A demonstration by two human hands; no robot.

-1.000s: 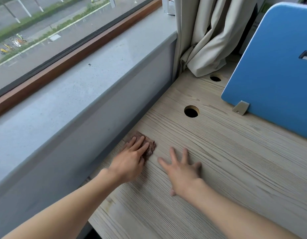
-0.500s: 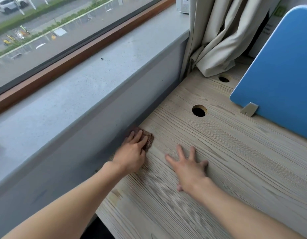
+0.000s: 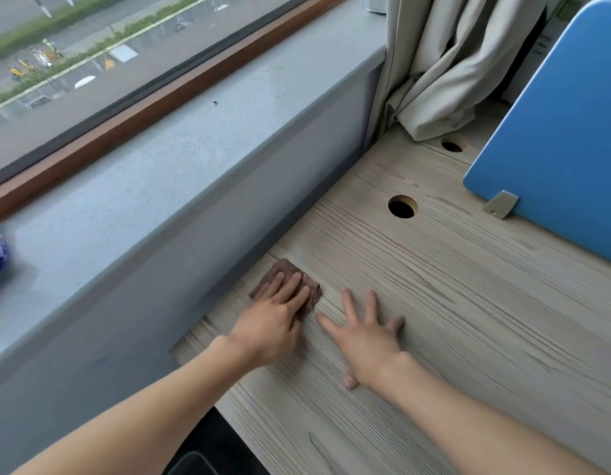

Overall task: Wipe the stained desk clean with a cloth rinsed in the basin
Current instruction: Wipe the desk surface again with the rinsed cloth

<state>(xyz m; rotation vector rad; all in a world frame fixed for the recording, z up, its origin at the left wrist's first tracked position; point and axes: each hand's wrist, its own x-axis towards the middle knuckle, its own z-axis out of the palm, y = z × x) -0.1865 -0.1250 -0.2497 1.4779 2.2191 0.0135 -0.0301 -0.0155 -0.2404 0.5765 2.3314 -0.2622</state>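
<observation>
L hand (image 3: 270,323) flat on brown cloth (image 3: 311,293), R hand (image 3: 369,334) flat on desk (image 3: 468,320)

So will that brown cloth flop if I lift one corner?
Probably flops: the cloth lies flat under the left hand, fingers straight. Likely light, being thin. Pushed from one edge, it may bunch on the grained desk.

We have open table (image 3: 468,337) on our side of the round hole (image 3: 402,207). Left of the hole the grey sill wall (image 3: 228,234) blocks us; right of it stands the blue divider (image 3: 554,149); beyond it hangs the curtain (image 3: 441,63).
</observation>
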